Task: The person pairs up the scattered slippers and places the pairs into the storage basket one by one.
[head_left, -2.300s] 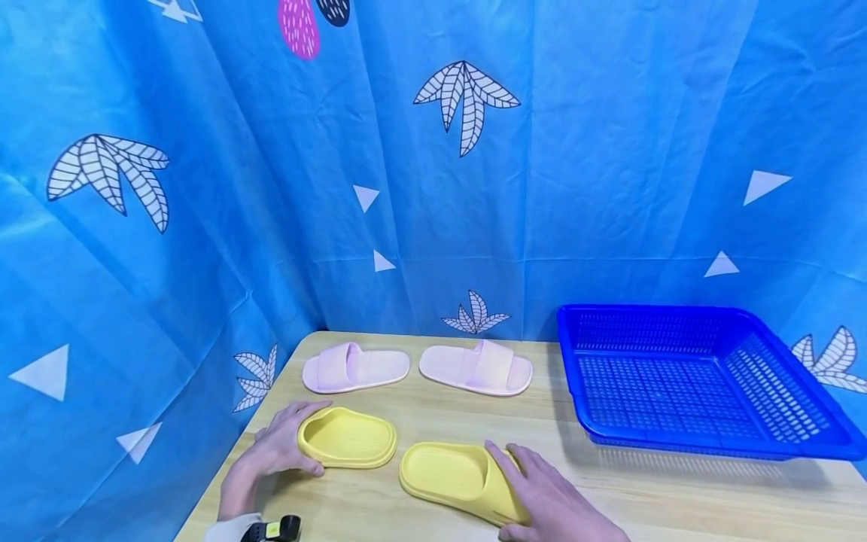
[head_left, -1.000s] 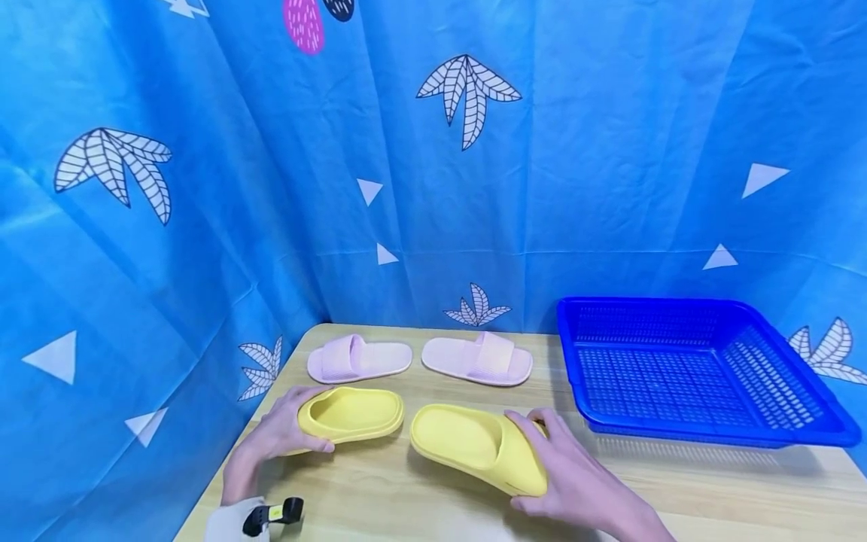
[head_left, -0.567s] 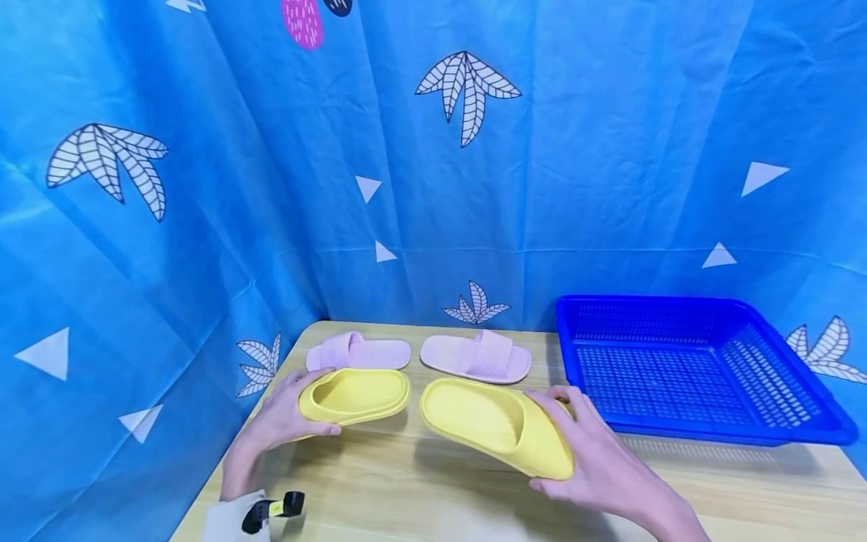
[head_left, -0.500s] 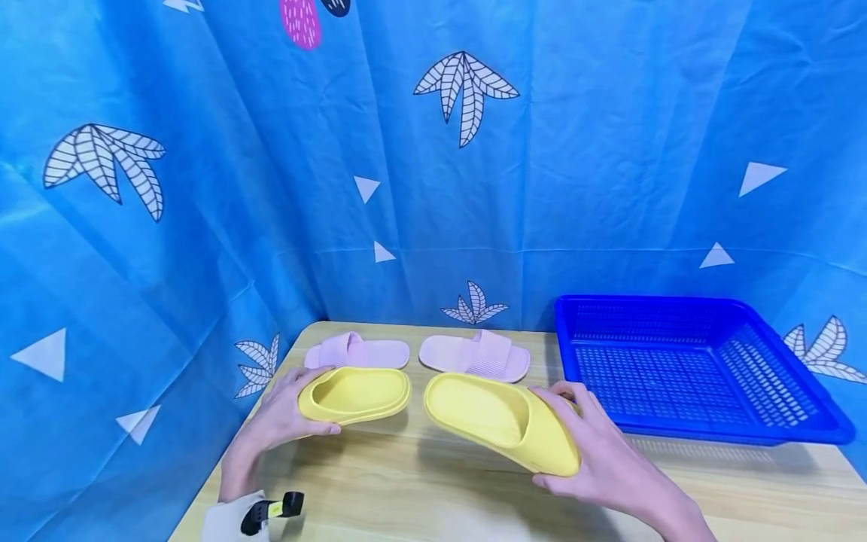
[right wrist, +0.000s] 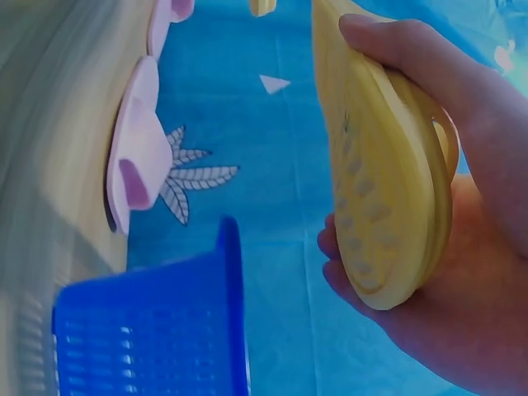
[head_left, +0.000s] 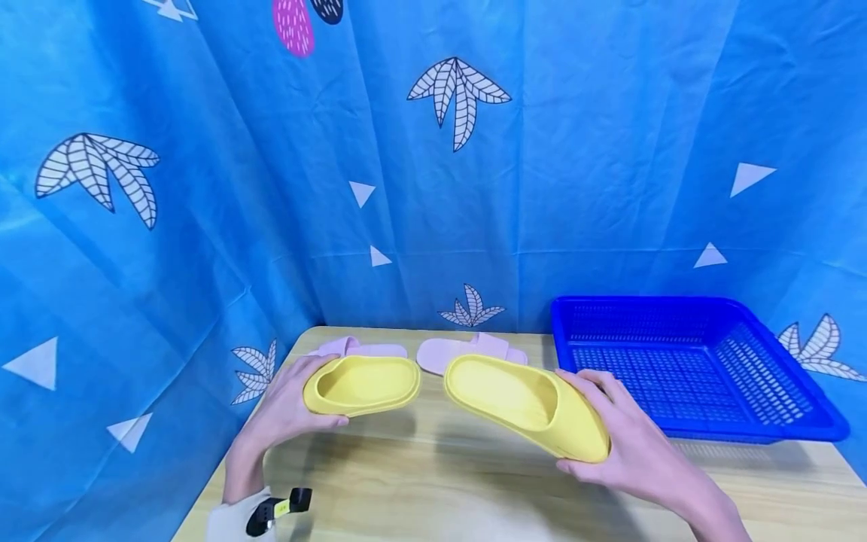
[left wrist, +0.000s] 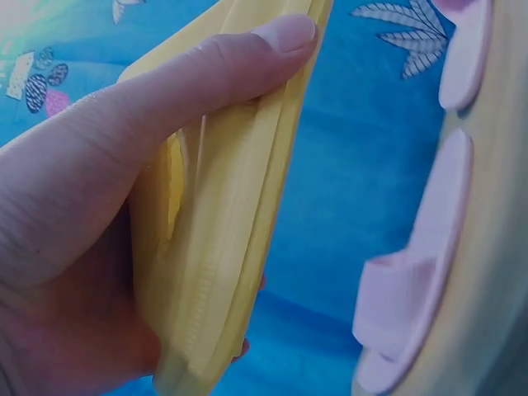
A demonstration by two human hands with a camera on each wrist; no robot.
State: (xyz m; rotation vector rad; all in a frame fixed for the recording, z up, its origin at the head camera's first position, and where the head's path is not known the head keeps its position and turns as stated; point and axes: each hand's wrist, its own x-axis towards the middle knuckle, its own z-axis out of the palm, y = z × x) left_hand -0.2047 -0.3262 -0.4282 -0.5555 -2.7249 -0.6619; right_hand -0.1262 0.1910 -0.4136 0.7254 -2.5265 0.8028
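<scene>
My left hand (head_left: 287, 403) grips the toe end of a yellow slipper (head_left: 369, 385), holding it above the table with the heel pointing right. In the left wrist view the thumb lies across the slipper's side (left wrist: 239, 190). The other yellow slipper (head_left: 501, 391) is held by its toe in my right hand (head_left: 626, 433), also off the table, heel toward the left and tilted up. Its textured sole (right wrist: 363, 190) shows in the right wrist view. Behind them two pink slippers, a left one (head_left: 379, 350) and a right one (head_left: 436, 354), lie on the table, partly hidden by the yellow pair.
A blue plastic basket (head_left: 752, 436) with perforated walls stands at the right rear of the wooden table (head_left: 420, 489). A blue patterned curtain (head_left: 433, 188) hangs behind and on the left. A black device (head_left: 271, 512) is strapped to the left wrist.
Both hands have gripped the yellow slippers and lifted them off the table. The right one has also moved rightward, widening the gap between them. The pink slippers and the basket stay put.
</scene>
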